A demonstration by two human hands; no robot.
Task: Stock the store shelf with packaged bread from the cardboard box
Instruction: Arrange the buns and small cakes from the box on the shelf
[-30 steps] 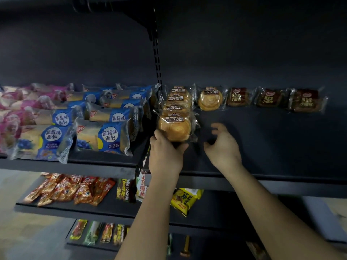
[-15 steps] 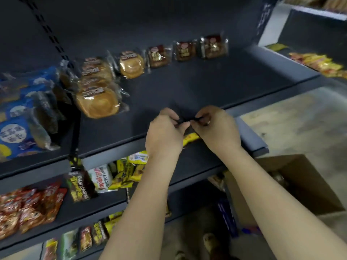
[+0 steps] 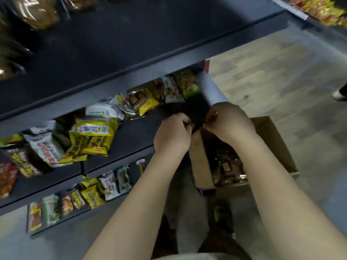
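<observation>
your left hand (image 3: 171, 135) and right hand (image 3: 229, 124) are both clenched, fingers curled into the palms, knuckles facing each other with a narrow gap between them. they hover at the right end of the shelving, in front of the middle shelf (image 3: 139, 132).

the cardboard box (image 3: 272, 139) sits open on the floor (image 3: 281, 72), right of the shelves and just nearer than your hands. your right wrist and forearm pass over its opening, while your left hand is just left of its near-left flap. inside the box, the packaged bread (image 3: 227, 169) shows as a heap of brownish, shiny wrappers, lying below your right forearm and apart from both hands.

on the top shelf (image 3: 112, 44), far and to the left, wrapped golden loaves (image 3: 35, 12) lie blurred at the edge of view, well apart from your hands. yellow snack packets (image 3: 95, 136) crowd the middle shelf to the left of your left hand, and smaller packets (image 3: 90, 194) line the shelf below. a white shoe (image 3: 339, 94) is at the far right edge.
</observation>
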